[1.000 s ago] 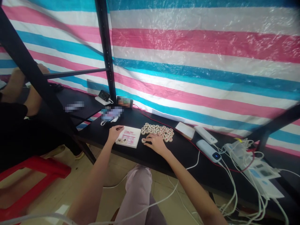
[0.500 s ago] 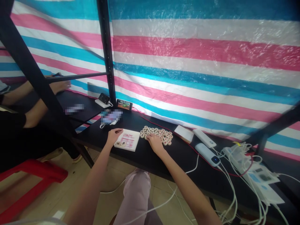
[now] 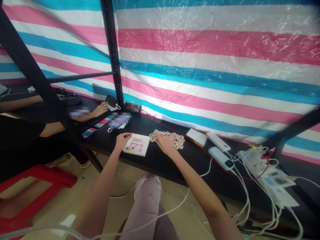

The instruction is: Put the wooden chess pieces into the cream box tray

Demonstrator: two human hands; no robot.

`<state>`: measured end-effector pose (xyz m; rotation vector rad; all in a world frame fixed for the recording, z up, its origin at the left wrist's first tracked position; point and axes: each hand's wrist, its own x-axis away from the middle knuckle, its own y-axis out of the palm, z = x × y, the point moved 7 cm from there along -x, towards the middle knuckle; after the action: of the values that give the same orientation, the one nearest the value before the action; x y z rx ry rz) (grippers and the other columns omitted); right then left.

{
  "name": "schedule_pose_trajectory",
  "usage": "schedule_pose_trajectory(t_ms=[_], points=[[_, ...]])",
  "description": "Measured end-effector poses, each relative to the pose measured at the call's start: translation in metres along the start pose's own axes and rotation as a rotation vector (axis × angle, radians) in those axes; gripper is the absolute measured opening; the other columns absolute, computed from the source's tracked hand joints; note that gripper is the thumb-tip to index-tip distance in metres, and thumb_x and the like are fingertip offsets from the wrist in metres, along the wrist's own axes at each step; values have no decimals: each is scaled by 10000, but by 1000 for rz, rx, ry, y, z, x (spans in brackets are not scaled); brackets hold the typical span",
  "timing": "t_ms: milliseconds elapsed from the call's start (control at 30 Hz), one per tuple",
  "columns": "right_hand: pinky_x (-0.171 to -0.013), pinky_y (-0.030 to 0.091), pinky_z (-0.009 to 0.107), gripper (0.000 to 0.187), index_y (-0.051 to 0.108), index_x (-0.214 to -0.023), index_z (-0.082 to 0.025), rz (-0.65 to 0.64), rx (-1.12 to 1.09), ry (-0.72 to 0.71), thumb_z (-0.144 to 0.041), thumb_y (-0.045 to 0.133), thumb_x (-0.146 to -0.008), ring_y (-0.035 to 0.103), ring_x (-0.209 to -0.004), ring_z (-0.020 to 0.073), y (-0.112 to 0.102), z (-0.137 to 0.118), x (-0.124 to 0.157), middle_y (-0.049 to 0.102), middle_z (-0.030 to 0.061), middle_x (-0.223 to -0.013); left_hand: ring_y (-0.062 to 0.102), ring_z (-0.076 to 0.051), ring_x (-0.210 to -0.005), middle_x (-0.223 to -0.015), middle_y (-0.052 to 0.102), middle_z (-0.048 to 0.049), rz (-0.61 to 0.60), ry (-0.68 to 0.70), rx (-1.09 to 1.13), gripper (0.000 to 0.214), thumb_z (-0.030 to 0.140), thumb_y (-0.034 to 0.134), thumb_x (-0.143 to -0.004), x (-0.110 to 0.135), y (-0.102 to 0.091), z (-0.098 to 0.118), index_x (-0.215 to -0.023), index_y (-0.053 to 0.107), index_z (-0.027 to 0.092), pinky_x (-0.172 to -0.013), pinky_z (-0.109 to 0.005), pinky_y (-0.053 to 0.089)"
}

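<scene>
My left hand (image 3: 123,140) is closed with bent fingers at the back left corner of a thick white box (image 3: 142,149) that has pink lines drawn on its top. Two Chinese chess pieces (image 3: 132,148) with dark characters lie side by side near the box's front left. My right hand (image 3: 163,141) reaches over the left part of a cluster of round Chinese chess pieces (image 3: 177,143), several red-marked and several dark-marked. Its thumb and fingers close on a piece there, mostly hidden under the fingertips.
A small white carton (image 3: 196,137), a white power bank (image 3: 218,141) and a blue one (image 3: 221,158) stand right of the pieces. Tangled white cables (image 3: 250,200) and a red cable cross the desk's right side. Another person's hand (image 3: 100,109) is near a phone (image 3: 110,100) at left.
My right hand has shifted back and slightly left over the pieces. My left hand stays at the box's corner. The other person's hand has reached toward the phone; my view has tilted slightly.
</scene>
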<state>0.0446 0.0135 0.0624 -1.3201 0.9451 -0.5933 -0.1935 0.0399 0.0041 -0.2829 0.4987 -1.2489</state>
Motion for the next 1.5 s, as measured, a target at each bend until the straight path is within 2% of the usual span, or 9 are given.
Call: schedule_pose_trajectory(t_ms=[200, 300, 567, 700, 800, 1033, 1267, 1400, 1500], points=[[-789, 384, 313, 338, 532, -1147, -231, -122, -39, -387, -394, 488, -853, 549, -975, 201, 2, -93, -21, 586, 67, -1110, 602, -176, -693, -790, 699, -81, 7, 19, -50, 372, 395, 566, -673, -1, -1, 1, -881, 706, 121, -654, -262, 466], [-767, 400, 309, 241, 617, -991, -204, -157, -54, -385, -354, 481, -861, 550, -942, 191, 14, -116, -31, 591, 57, -1053, 595, -174, -669, -766, 698, -82, 9, 26, -86, 359, 385, 558, -673, 0, -2, 6, -863, 709, 120, -633, -261, 460], [-816, 412, 295, 155, 638, -939, -201, -118, -198, -286, -230, 578, -799, 493, -981, 178, 32, -90, -30, 504, 59, -1107, 601, -178, -667, -755, 700, -68, 8, 20, -57, 353, 395, 576, -655, -2, -2, 4, -855, 713, 140, -635, -268, 472], [-863, 397, 249, 279, 594, -1076, -190, -55, -319, -307, -118, 490, -828, 480, -998, 143, 32, -76, -30, 475, 61, -1116, 604, -182, -682, -765, 700, -74, 1, 21, -59, 361, 397, 574, -657, -4, -1, 1, -862, 710, 133, -639, -267, 468], [-865, 395, 256, 324, 579, -1115, -192, -40, -251, -314, -94, 421, -849, 474, -987, 148, 30, -72, -35, 485, 60, -1097, 603, -180, -672, -767, 700, -79, -2, 24, -59, 364, 400, 565, -661, -4, -1, 2, -857, 709, 129, -625, -263, 462], [-717, 390, 252, 313, 643, -965, -248, -87, -57, -327, -80, 408, -844, 465, -981, 170, 28, -76, -45, 545, 27, -1135, 600, -179, -672, -753, 701, -69, 5, 37, -86, 342, 393, 557, -662, -3, -2, 7, -833, 715, 143, -631, -261, 454], [-794, 298, 353, 134, 679, -866, -235, -99, 66, -295, -238, 570, -788, 539, -827, 188, 20, -81, -47, 673, 42, -893, 621, -195, -718, -787, 706, -77, 14, 24, -38, 324, 400, 573, -651, -1, -2, 5, -800, 714, 149, -658, -270, 455], [-812, 275, 386, 272, 685, -885, -238, -132, 92, -186, -426, 675, -689, 522, -878, 232, 14, -78, -39, 680, 65, -861, 614, -188, -694, -761, 699, -80, 38, 6, -20, 323, 389, 578, -649, -1, -3, 5, -802, 712, 138, -649, -271, 456], [-816, 269, 381, 298, 657, -977, -262, -134, 70, -151, -357, 682, -696, 515, -910, 229, 12, -77, -33, 669, 61, -941, 591, -170, -648, -708, 682, -70, 45, 14, -50, 337, 381, 564, -661, -2, -2, 4, -828, 710, 126, -623, -263, 448]])
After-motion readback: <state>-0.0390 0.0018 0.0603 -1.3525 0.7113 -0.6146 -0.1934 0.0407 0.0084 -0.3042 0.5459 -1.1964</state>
